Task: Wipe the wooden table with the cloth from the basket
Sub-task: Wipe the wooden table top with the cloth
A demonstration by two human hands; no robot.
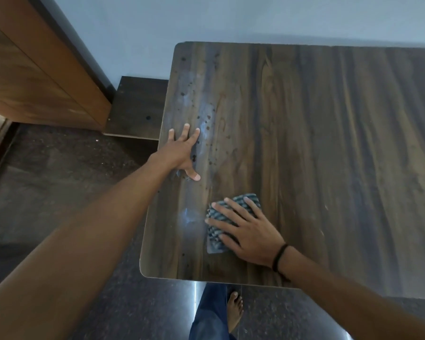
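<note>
A dark wooden table [317, 148] fills the right of the view, its top marked with dark spots and pale smears near its left edge. A folded blue-grey patterned cloth [217, 238] lies flat on the near left part of the top. My right hand [248, 231] presses on it with straight, spread fingers and covers most of it. My left hand [183, 153] rests flat on the table near the left edge, fingers spread, farther back than the cloth. No basket is in view.
A low dark wooden step or shelf [138, 109] stands left of the table against the pale wall. A brown wooden cabinet [35, 69] is at the upper left. Dark polished floor [59, 173] lies below, with my bare foot [234, 310] at the table's near edge.
</note>
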